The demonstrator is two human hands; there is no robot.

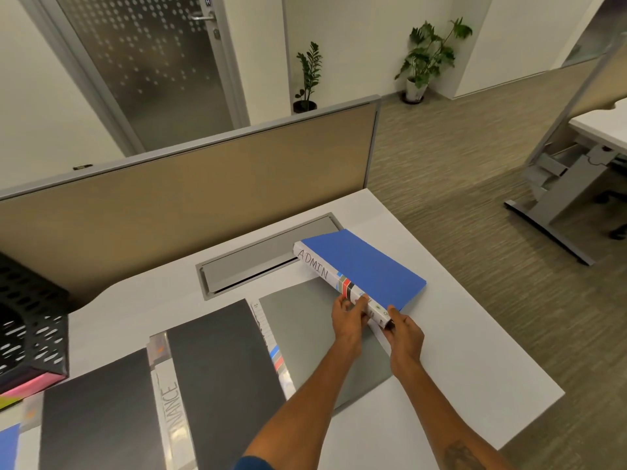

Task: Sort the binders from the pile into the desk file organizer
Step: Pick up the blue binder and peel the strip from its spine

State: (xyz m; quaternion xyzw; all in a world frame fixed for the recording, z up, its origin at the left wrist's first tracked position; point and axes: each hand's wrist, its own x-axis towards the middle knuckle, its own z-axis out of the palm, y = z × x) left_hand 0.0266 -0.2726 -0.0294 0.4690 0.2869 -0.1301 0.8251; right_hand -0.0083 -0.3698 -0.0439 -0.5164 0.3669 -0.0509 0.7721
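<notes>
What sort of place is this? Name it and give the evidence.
Most likely an open-plan office: a desk with a partition screen, labelled binders such as the blue one, a mesh file organizer, and carpet.

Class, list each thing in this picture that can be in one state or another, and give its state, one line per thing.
blue binder: closed, spine end lifted, held by both hands
left hand: gripping the spine
right hand: gripping the spine's end
grey folder: closed, flat
black binders: closed, flat
cable flap: slightly open
glass door: shut
</notes>
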